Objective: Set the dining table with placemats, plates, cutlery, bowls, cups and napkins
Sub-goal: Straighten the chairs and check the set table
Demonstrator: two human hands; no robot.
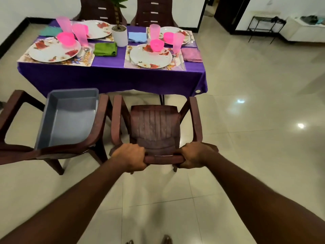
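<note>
A brown plastic chair [154, 127] stands in front of the table, its backrest toward me. My left hand [131, 156] and my right hand [192, 156] each grip the top rail of that backrest. The table, under a purple cloth [109, 76], carries floral placemats, floral plates [52, 51], pink bowls [66, 38], pink cups [177, 42], cutlery and folded napkins in green [105, 49], blue [137, 36], pink [191, 54] and teal [49, 31].
An empty grey tub [70, 117] sits on a second brown chair [14, 131] to the left. Two more chairs stand behind the table. A white plant pot [120, 35] is at the table's middle. Glossy tiled floor [255, 106] stretches to the right.
</note>
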